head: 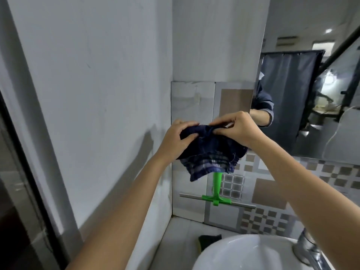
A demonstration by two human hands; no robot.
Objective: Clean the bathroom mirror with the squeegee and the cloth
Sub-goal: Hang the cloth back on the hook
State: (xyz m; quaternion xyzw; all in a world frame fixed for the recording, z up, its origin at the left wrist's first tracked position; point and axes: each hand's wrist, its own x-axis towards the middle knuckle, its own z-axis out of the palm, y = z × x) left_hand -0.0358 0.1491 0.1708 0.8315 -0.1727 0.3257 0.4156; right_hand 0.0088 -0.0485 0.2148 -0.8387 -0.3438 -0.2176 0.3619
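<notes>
A dark blue checked cloth (210,154) hangs bunched between both my hands, in front of the tiled wall. My left hand (175,139) grips its left side; my right hand (237,129) pinches its top edge at the right. Below the cloth hangs a green squeegee (216,193) against the tiles, its handle up and its grey blade level at the bottom; the handle's top is hidden behind the cloth. The mirror (303,94) fills the upper right, and shows a sleeve and a dark curtain.
A white washbasin (243,254) sits at the bottom right with a chrome tap (309,250) on its right. A dark sponge (209,241) lies on the ledge left of the basin. A plain wall and a dark door frame (25,172) stand at the left.
</notes>
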